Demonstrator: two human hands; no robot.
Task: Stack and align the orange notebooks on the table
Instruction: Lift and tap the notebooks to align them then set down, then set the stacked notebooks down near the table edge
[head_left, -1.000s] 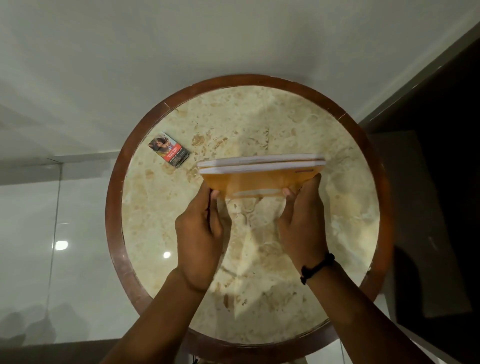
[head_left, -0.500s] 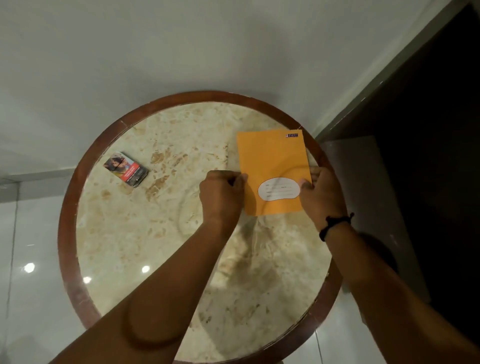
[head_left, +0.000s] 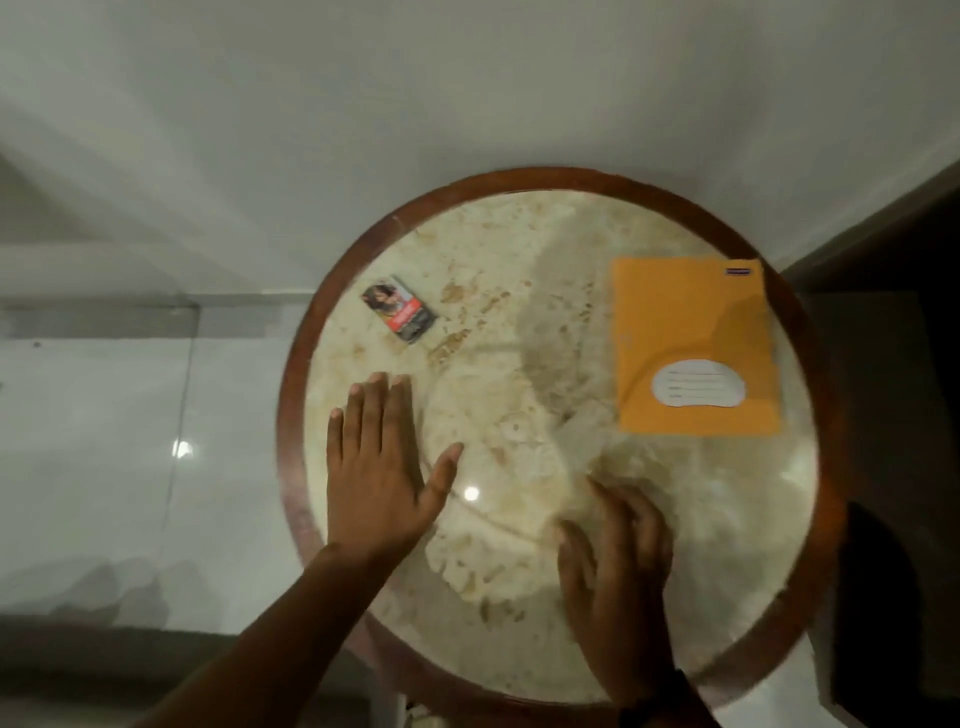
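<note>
The orange notebooks (head_left: 693, 348) lie flat as one aligned pile on the right side of the round marble table (head_left: 519, 395), a white label on the top cover; how many are in the pile cannot be seen. My left hand (head_left: 382, 467) rests flat on the table's left part, fingers spread, holding nothing. My right hand (head_left: 615, 566) lies near the table's front, below and left of the notebooks, fingers loosely apart and empty. Neither hand touches the pile.
A small printed card pack (head_left: 399, 309) lies at the table's upper left. The table has a dark wooden rim (head_left: 291, 415). White glossy floor lies to the left, a dark surface (head_left: 893, 415) to the right.
Both hands let go of the notebooks and drew back toward me. The pile stays flat on the right side of the table.
</note>
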